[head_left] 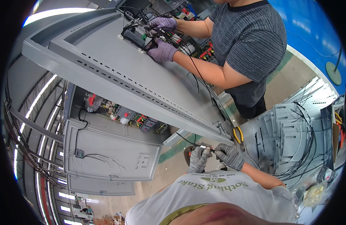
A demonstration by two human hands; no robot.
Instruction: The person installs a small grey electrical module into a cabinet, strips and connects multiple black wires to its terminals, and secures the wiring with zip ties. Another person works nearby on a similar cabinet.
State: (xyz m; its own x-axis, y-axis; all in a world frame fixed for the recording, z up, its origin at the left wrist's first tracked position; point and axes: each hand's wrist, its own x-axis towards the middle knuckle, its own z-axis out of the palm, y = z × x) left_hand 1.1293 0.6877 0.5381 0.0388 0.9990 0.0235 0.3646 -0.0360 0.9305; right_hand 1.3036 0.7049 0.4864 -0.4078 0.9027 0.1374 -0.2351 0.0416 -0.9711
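My left hand (198, 159) and my right hand (230, 155), both in grey gloves, meet just below the edge of a large grey metal panel (116, 71). Between their fingertips they pinch a thin black wire (186, 139) with a small white piece (205, 147) at its end. The wire runs up and to the left, under the panel's edge. Something orange-brown shows behind my left hand; I cannot tell what it is. My white shirt (214, 191) fills the lower edge.
A co-worker in a grey striped shirt (248, 41) handles black wires at a breaker (137, 37) on the far side of the panel with gloved hands (162, 50). Yellow-handled pliers (238, 135) hang at the panel's corner. Grey slotted metal parts and wire bundles (293, 138) lie at right. An open cabinet with components (120, 114) is at left.
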